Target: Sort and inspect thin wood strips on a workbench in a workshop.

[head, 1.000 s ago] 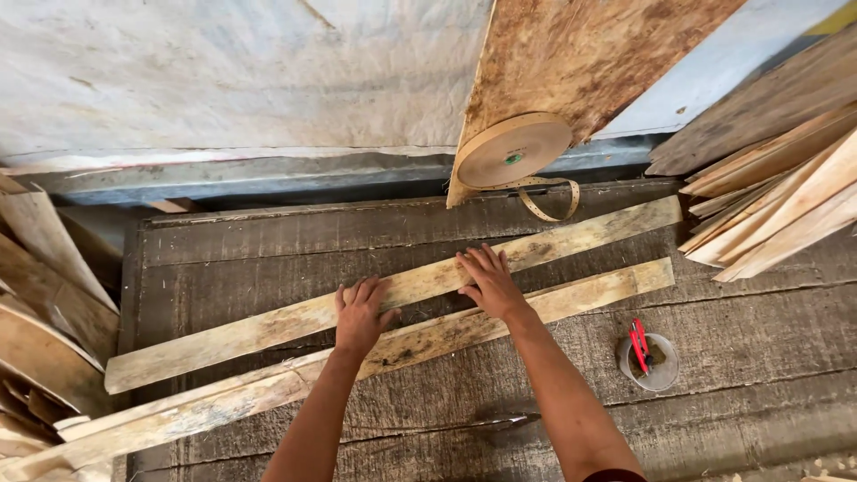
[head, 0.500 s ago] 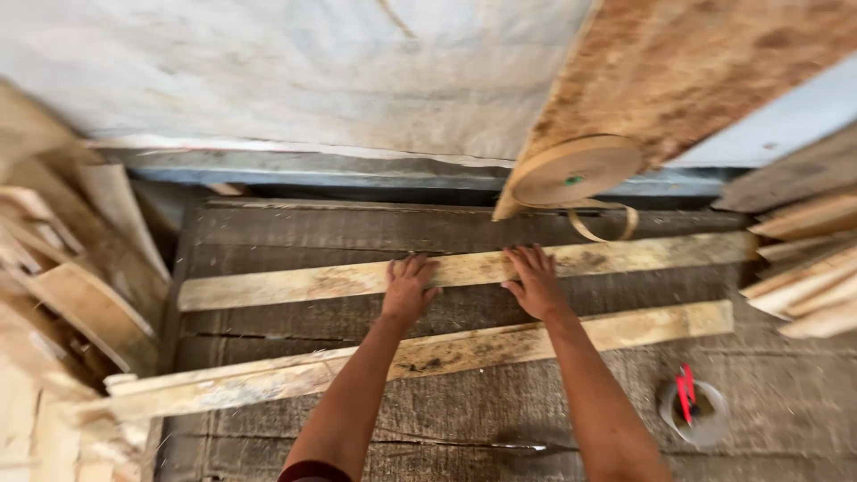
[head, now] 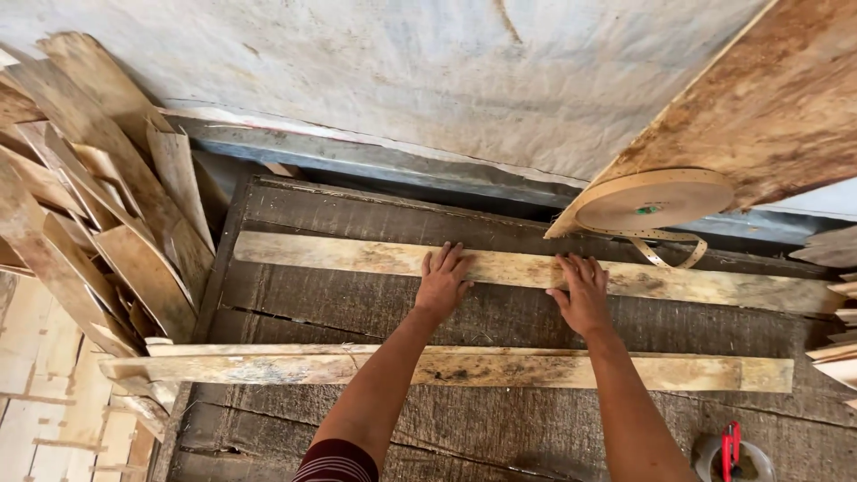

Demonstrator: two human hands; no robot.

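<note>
A long pale veneer strip lies across the far part of a dark wooden work surface. My left hand rests flat on that strip near its middle, fingers spread. My right hand presses flat on the same strip a little to the right. A second, thicker pale strip lies nearer to me, under both forearms, and neither hand touches it.
A round roll of brown paper tape leans at the back right under a slanted brown board. Piles of veneer scraps stand at the left, more strips at the right edge. A small can with red-handled tool sits near right.
Both hands slid the far strip away from me toward the back wall, and it now lies nearly level instead of slanted. The view swung left, bringing the left scrap pile in.
</note>
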